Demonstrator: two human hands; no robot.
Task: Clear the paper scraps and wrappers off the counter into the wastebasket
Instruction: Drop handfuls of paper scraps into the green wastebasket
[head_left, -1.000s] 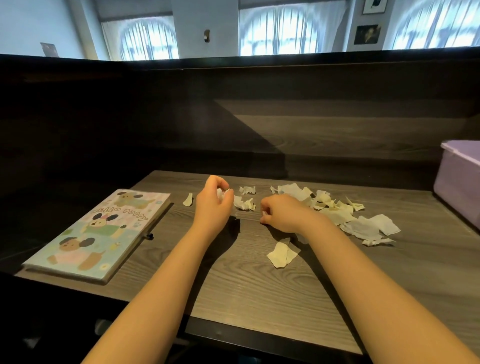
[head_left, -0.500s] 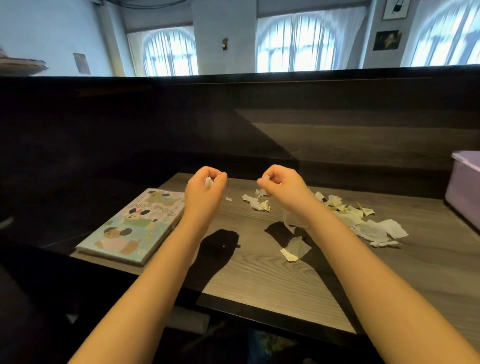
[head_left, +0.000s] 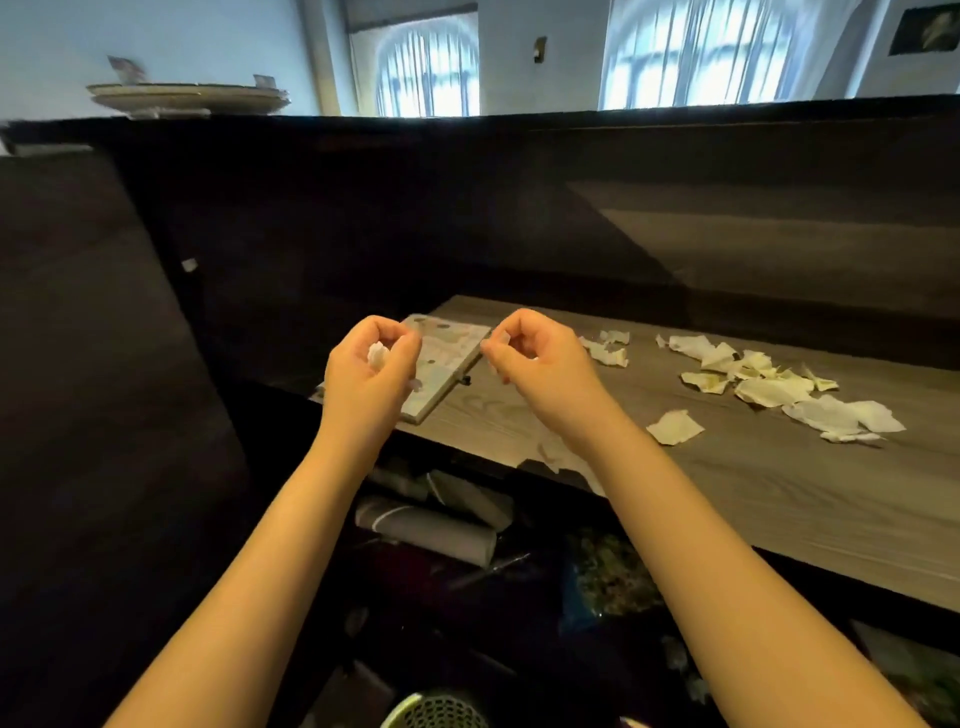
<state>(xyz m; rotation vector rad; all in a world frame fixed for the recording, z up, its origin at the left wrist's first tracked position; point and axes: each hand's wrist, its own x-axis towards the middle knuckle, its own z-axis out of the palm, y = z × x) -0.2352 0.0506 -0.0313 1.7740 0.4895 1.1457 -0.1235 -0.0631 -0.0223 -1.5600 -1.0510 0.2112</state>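
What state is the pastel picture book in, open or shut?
Shut: the pastel picture book lies flat on the grey wooden counter, printed cover up, no pages spread.

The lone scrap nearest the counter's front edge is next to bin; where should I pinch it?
Pinch the lone scrap at its near left edge, which seems folded up off the counter, coming from above on the front side; the rest lies flat, apart from other scraps.

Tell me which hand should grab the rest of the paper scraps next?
Right, probably. The right hand is nearer the scrap pile; the left hand hangs over the book, farther away. Both pinch small scraps now, so drop those first.
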